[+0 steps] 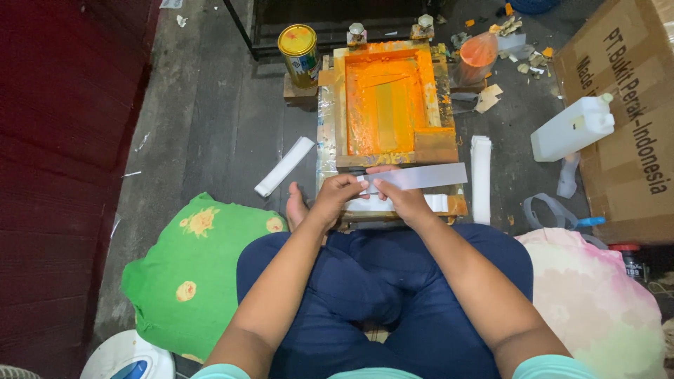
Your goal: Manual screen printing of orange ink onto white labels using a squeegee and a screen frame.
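Note:
I sit cross-legged on the floor before a wooden screen frame point(428, 144) smeared with orange ink. My left hand point(335, 198) and my right hand point(401, 198) both pinch the near end of a long white strip point(420, 177), held level just above the frame's front edge. The strip runs out to the right. Under my hands a stack of similar white strips point(435, 203) lies across the frame's base. My bare foot point(295, 208) shows left of my left hand.
A yellow-lidded can point(299, 55) stands left of the frame, a plastic bag of orange ink point(477, 56) to its right. White strip bundles lie at left point(284, 166) and right point(481, 179). A white jug point(572, 128) leans on a cardboard box point(625, 119). A green cushion point(189, 270) and a pink cushion point(597, 302) flank my legs.

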